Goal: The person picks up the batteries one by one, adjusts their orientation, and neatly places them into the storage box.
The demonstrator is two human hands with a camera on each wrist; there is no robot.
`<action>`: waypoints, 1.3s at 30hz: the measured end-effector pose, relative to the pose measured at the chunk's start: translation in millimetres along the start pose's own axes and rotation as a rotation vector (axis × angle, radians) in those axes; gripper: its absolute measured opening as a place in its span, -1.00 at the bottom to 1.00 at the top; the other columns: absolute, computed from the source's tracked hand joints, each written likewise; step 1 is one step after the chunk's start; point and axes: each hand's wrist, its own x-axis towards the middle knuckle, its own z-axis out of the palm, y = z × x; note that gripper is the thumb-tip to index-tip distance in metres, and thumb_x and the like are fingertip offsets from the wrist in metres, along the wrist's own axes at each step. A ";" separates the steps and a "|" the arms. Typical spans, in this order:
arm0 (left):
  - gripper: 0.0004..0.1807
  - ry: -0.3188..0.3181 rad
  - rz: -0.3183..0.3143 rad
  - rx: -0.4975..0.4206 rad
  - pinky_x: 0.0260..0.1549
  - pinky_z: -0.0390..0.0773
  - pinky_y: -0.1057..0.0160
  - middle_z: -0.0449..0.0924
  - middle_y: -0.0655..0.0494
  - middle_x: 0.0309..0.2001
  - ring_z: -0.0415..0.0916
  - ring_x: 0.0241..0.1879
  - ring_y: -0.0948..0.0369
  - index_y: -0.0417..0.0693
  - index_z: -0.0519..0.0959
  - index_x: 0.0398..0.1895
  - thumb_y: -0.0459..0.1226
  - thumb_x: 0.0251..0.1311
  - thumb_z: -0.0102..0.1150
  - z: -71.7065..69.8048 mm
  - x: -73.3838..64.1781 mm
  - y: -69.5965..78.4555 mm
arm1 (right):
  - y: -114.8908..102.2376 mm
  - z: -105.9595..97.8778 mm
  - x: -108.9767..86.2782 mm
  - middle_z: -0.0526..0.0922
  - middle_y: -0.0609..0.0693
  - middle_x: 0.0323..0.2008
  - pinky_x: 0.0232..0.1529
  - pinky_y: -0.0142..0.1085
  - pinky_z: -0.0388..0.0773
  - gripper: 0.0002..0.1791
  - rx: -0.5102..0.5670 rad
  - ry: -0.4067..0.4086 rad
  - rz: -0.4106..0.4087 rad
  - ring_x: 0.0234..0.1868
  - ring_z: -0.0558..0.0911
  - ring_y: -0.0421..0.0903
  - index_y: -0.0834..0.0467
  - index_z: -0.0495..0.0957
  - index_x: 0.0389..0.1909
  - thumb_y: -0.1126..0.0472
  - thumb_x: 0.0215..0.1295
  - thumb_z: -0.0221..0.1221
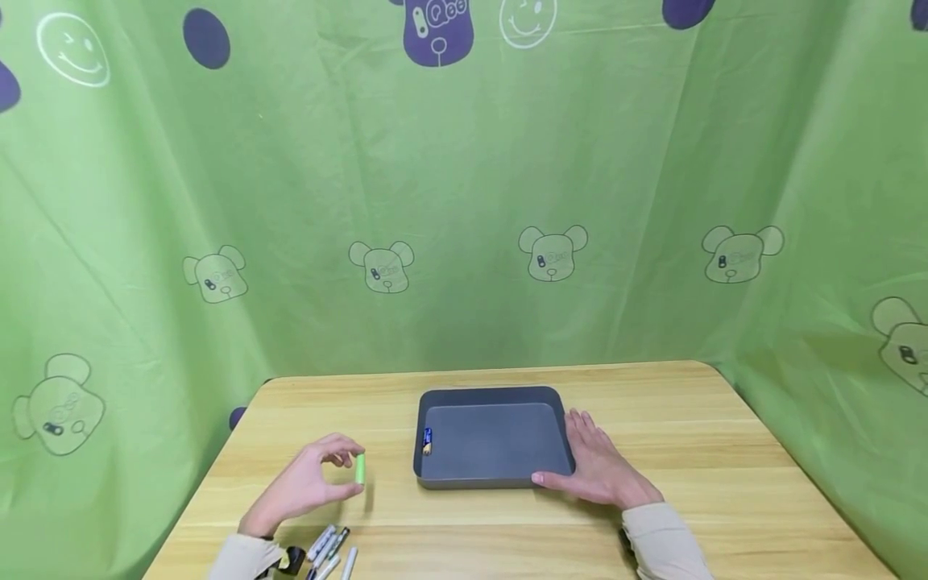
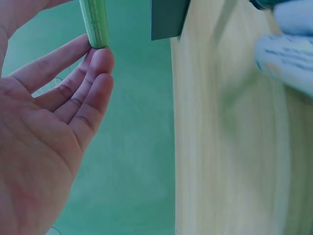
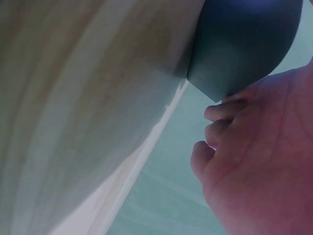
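Note:
My left hand (image 1: 312,481) pinches a small green battery (image 1: 360,469) upright between thumb and fingertips, above the table to the left of a dark grey tray (image 1: 490,482). In the left wrist view the lower end of the battery (image 2: 96,24) meets the fingertips, and faint print runs along its side. My right hand (image 1: 600,467) rests at the tray's right side, its fingers straight along the outer wall and the thumb at the near right corner. Inside the tray, a small blue, dark and copper-coloured battery (image 1: 427,441) lies against the left wall.
Several slim cylinders (image 1: 329,548), mostly white with some dark ends, lie in a loose group at the table's near left, below my left wrist. The wooden table (image 1: 725,475) is bounded by a green curtain (image 1: 464,322) at the back and both sides.

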 end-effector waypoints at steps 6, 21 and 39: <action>-0.45 0.010 0.007 -0.013 0.01 0.65 0.12 0.65 0.29 -0.03 0.64 -0.10 0.11 0.06 0.64 0.11 -0.10 0.01 0.57 0.1 8.7 2.1 | -3.5 -0.2 1.4 -0.11 0.44 0.61 0.59 0.29 -0.05 0.45 -0.002 0.007 -0.002 0.63 -0.07 0.42 0.48 -0.12 0.58 -0.56 0.10 0.21; -0.46 0.028 0.032 -0.009 0.03 0.63 0.23 0.65 0.31 -0.02 0.61 -0.12 0.29 0.06 0.66 0.10 -0.12 0.00 0.58 2.3 26.5 6.7 | -5.1 0.2 3.2 -0.13 0.42 0.62 0.60 0.28 -0.09 0.46 -0.032 0.000 0.005 0.64 -0.09 0.40 0.47 -0.11 0.58 -0.59 0.09 0.20; -0.44 0.003 0.087 -0.052 0.01 0.66 0.08 0.68 0.22 0.00 0.61 -0.12 0.22 0.03 0.65 0.13 -0.13 0.01 0.57 15.1 58.0 13.4 | -1.2 -1.0 -0.4 -0.14 0.44 0.62 0.60 0.28 -0.08 0.44 -0.014 -0.006 0.012 0.64 -0.09 0.41 0.47 -0.13 0.58 -0.56 0.11 0.21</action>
